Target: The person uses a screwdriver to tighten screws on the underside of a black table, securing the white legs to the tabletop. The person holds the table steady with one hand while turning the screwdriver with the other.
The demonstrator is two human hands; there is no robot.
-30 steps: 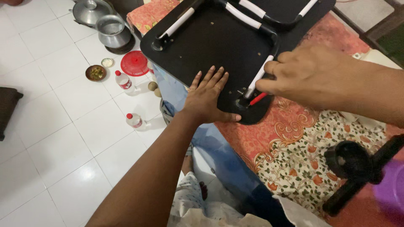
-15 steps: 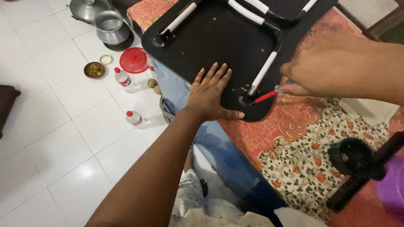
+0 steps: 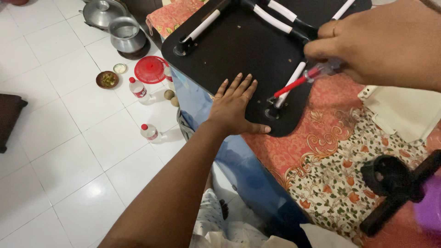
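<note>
- Hands at work over an upturned black folding desk [image 3: 239,46] that lies on a bed covered with a floral orange-and-cream bedspread [image 3: 330,170].
- Left hand [image 3: 234,108] lies open and flat, fingers spread, palm pressed on the black underside near its rounded corner.
- Right hand [image 3: 386,41] is closed around the clear handle of a red-shafted screwdriver [image 3: 298,82], held at a slant.
- Screwdriver tip sits at the lower end of a white-and-black folded leg [image 3: 290,85], just above the black bracket [image 3: 272,112] at the board's corner; whether it touches a screw cannot be told.
- 2 more white-and-black legs [image 3: 202,26] lie folded along the far part of the board.
- Cream cloth [image 3: 399,112] rests on the bedspread below the right hand.
- Black stand [image 3: 390,183] blurs the lower right foreground.
- On the white tiled floor [image 3: 55,151] beside the bed: 2 small bottles with red caps [image 3: 149,132], a red round lid [image 3: 150,70], a small bowl of food [image 3: 107,79], a metal pot [image 3: 126,34] and a steel lid [image 3: 100,13].
</note>
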